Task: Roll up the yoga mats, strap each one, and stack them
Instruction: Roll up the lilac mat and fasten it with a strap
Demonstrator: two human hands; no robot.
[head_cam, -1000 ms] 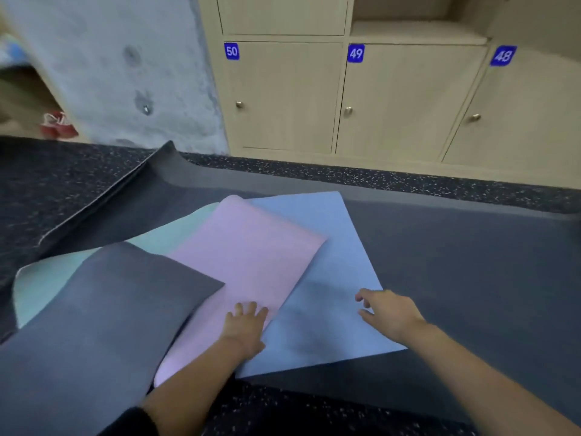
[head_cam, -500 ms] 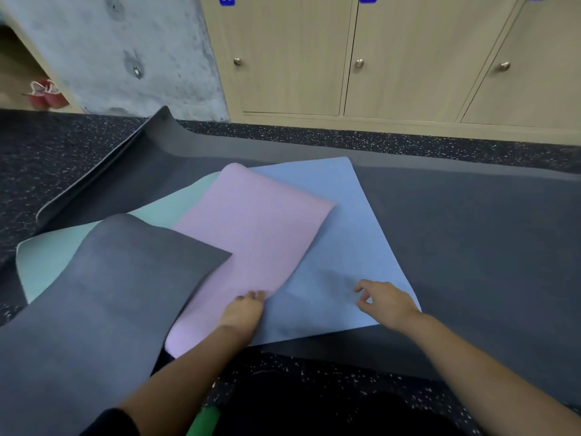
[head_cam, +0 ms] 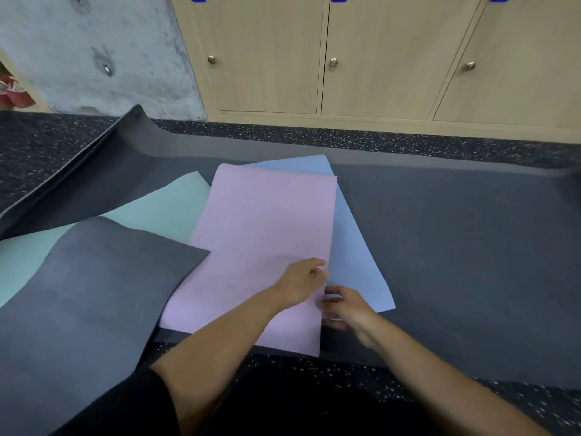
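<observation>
While the left hand (head_cam: 301, 280) and right hand (head_cam: 347, 308) both pinch its right edge, the pink mat (head_cam: 261, 234) lies flat and unrolled over the blue mat (head_cam: 352, 253), beside a grey mat (head_cam: 103, 284). Pulling from one side could skew it or drag the blue mat along, spoiling a straight roll.

Black sleeve (head_cam: 138, 401) at left upper arm, forearms (head_cam: 220, 335) bare
</observation>
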